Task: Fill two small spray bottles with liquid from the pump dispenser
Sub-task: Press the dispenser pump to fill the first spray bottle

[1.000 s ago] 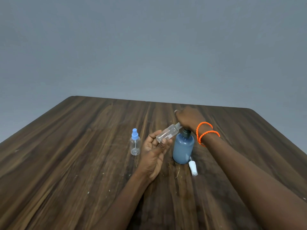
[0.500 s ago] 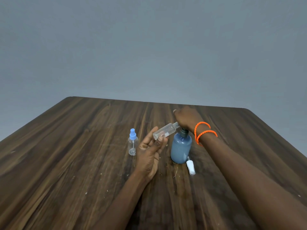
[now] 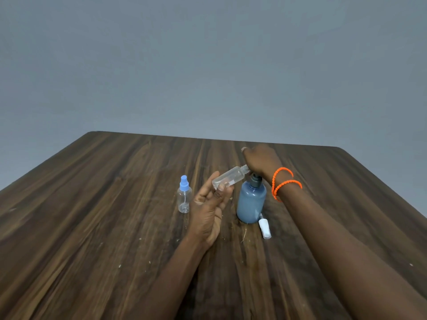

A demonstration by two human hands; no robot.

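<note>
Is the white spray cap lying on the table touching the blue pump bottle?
Cannot tell. In the head view the white spray cap lies right beside the blue pump bottle, hiding any gap.

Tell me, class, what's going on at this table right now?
A person is filling a small clear uncapped spray bottle, held tilted in the left hand, its open neck at the pump of a blue plastic pump dispenser. The right hand rests on the pump head. A second clear bottle with a blue spray cap stands nearby on the wooden table; a white spray cap lies beside the dispenser.
</note>
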